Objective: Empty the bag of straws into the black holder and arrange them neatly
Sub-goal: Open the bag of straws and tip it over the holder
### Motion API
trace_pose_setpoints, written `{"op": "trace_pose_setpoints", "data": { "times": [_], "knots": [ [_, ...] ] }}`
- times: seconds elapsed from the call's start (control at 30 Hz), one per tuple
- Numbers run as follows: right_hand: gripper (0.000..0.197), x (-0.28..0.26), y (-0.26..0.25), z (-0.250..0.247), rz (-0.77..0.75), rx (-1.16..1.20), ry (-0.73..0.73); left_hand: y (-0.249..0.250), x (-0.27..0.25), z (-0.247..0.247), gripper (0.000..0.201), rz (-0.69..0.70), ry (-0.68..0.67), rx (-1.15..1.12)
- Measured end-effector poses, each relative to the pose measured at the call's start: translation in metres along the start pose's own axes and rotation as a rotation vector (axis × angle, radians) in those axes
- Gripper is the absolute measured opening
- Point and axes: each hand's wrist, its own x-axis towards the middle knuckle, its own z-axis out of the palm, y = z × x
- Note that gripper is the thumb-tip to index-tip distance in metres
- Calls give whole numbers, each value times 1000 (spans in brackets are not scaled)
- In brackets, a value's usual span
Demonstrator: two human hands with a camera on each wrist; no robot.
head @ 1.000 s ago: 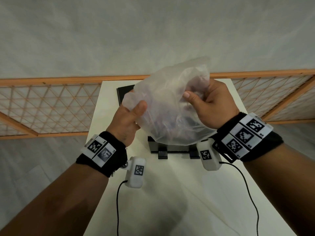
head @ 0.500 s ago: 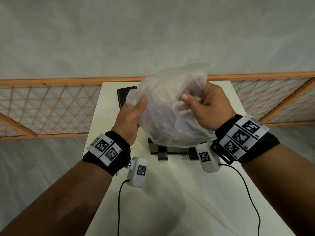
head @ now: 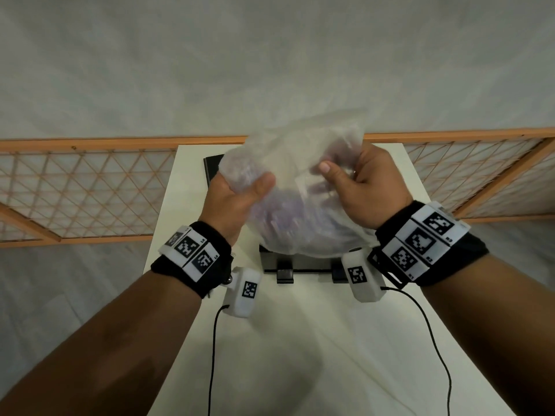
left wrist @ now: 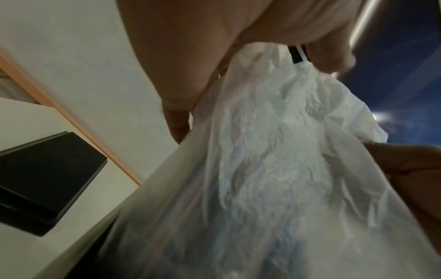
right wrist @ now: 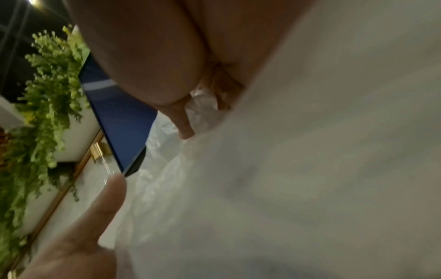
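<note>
Right now the bag of straws (head: 295, 202), a cloudy translucent sack with faint purplish shapes showing through its film, hangs in the air between both hands, above the table (head: 303, 340) and just over the near end of the black holder (head: 297, 264). Its bulging bottom points toward six o'clock in the head view, its crumpled top toward twelve. The left hand (head: 232, 202) clamps the bag's nine o'clock side, thumb pressed across the film and the fingers hidden behind it. The right hand (head: 365, 187) grips the three o'clock side near the top, thumb pinching a fold while the curled fingers bunch the plastic behind. From the left wrist view the film gathers into a twisted neck under the fingers, with something small and dark there that I cannot identify. Whether the mouth is already open cannot be told.

Only the holder's front edge and two short feet show at six o'clock below the bag; a second flat black piece (head: 211, 172), perhaps a lid, lies at ten o'clock behind the left hand.

By my judgement the step in hand is opening or working the bag's neck; no straws are seen in the holder yet. The next move calls for parting the mouth, tipping it down over the holder, and keeping it low so the straws do not scatter across the table.
</note>
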Motion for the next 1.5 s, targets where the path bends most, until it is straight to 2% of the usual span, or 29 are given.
{"op": "trace_pose_setpoints", "data": {
  "times": [0.07,0.2,0.27,0.37,0.43,0.53,0.6,0.73,0.83,0.9,1.0,1.1,1.13,1.27,1.37,1.43,1.47,1.5],
  "knots": [
    [13,0,-10,-3,13,95,6,9,-2,2,97,-9,3,-121],
    [13,4,-22,-6,-45,129,-13,13,-5,7,78,-41,108,-190],
    [14,5,-24,-7,-37,166,-18,14,-5,7,68,-50,173,-172],
    [11,5,-22,-5,-13,144,-38,15,-6,7,39,-66,271,-67],
    [10,3,-19,-4,5,109,-44,14,-7,6,33,-85,294,9],
    [10,1,-15,-5,22,102,-23,18,-6,1,40,-115,276,-78],
    [8,1,-14,-6,30,98,-18,22,-7,-1,40,-107,264,-58],
    [5,3,-14,-7,9,102,-8,26,-5,-3,18,-38,263,60],
    [16,6,-11,-5,-22,78,-10,27,0,-6,5,18,228,194],
    [17,8,-11,-4,-48,82,-3,29,1,-6,19,51,216,285],
    [19,11,-9,-5,-49,96,14,38,1,-4,18,73,223,334],
    [22,13,-8,-8,-58,78,59,44,2,-5,55,-29,280,300],
    [23,13,-7,-10,-64,60,75,43,2,-6,55,-39,279,289],
    [18,11,-9,-13,-62,27,69,41,-3,-6,28,12,197,324],
    [24,11,-12,-14,-60,2,55,36,-3,-10,21,79,206,361],
    [26,10,-16,-15,-68,-31,-21,39,-3,-9,19,105,253,349],
    [32,9,-18,-17,-69,-87,-79,42,-4,-8,20,112,261,321],
    [45,7,-21,-19,-65,-167,-142,45,-5,-6,22,116,254,277]
  ]
}}
